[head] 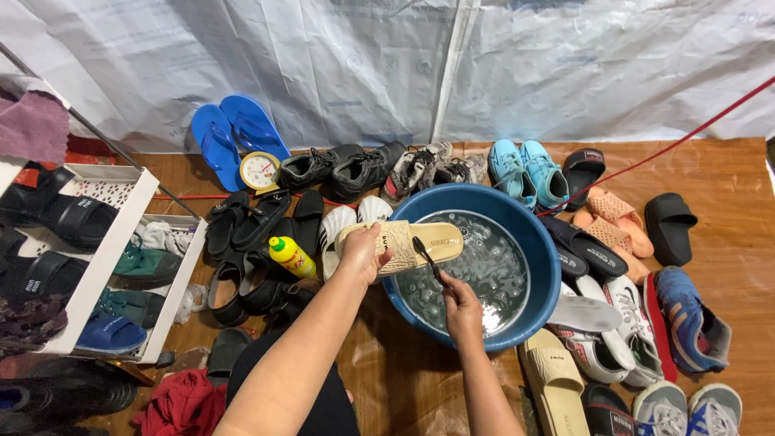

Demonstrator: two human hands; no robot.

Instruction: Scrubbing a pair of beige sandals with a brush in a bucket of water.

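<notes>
Over the blue basin (533,242), a beige slipper (404,244) gets brushed.
Left hand (363,252) clamps its heel, long axis crosswise; right hand (460,307) pinches the dark brush (426,257) on its insole.

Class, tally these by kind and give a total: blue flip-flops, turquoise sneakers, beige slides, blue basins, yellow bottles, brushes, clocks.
Blue flip-flops: 2
Turquoise sneakers: 2
Beige slides: 2
Blue basin: 1
Yellow bottle: 1
Brush: 1
Clock: 1
Total: 10
</notes>
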